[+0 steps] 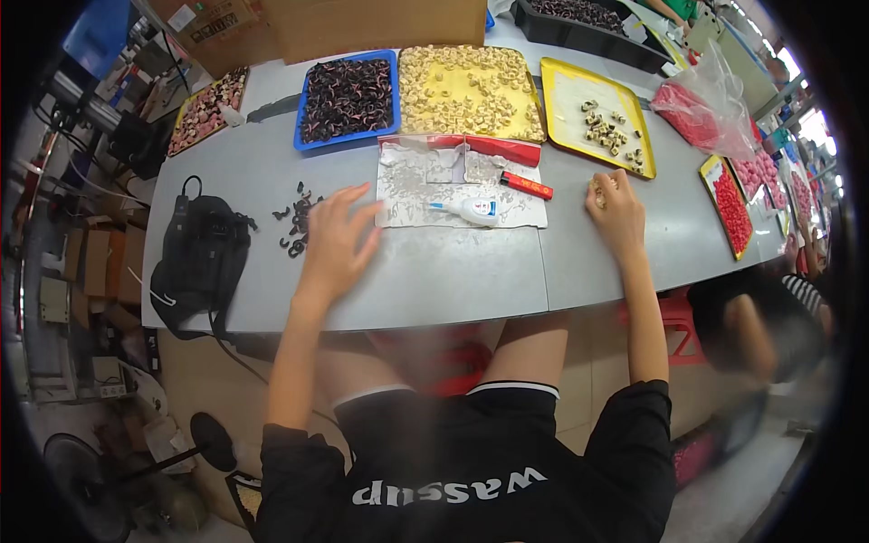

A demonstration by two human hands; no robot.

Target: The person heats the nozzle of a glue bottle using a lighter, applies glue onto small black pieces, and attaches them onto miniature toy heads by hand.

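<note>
Seen from above, our two hands stand well apart over a grey tabletop [453,276], the forearms rising from the lower part of the frame. The left hand [339,237], left of centre, has its fingers spread and its thumb held away from them; we cannot tell whether it touches the surface. Just beside it, and partly hidden by it, lies a loose scatter of small black curved pieces [296,222]. The right hand [618,213], right of centre, has its fingers curled around a small cluster of cream-coloured pieces [597,192]; we cannot tell how many.

Between the hands, at the centre, we see a stained white sheet [407,214]. On it rest a white plastic bottle with a pale blue tip [477,211], lying on its side, and a slim red stick-shaped object [527,185] that reaches past the sheet's right edge.

Along the upper middle, we find a row of three trays: a blue rectangular tray [396,95] heaped with dark curved pieces, a yellow tray [453,88] strewn with short cream-coloured pieces, and a second yellow tray [579,98] with a few cream-and-black pieces in its lower right part. A black fabric bag [204,253] lies at the tabletop's left end.
</note>
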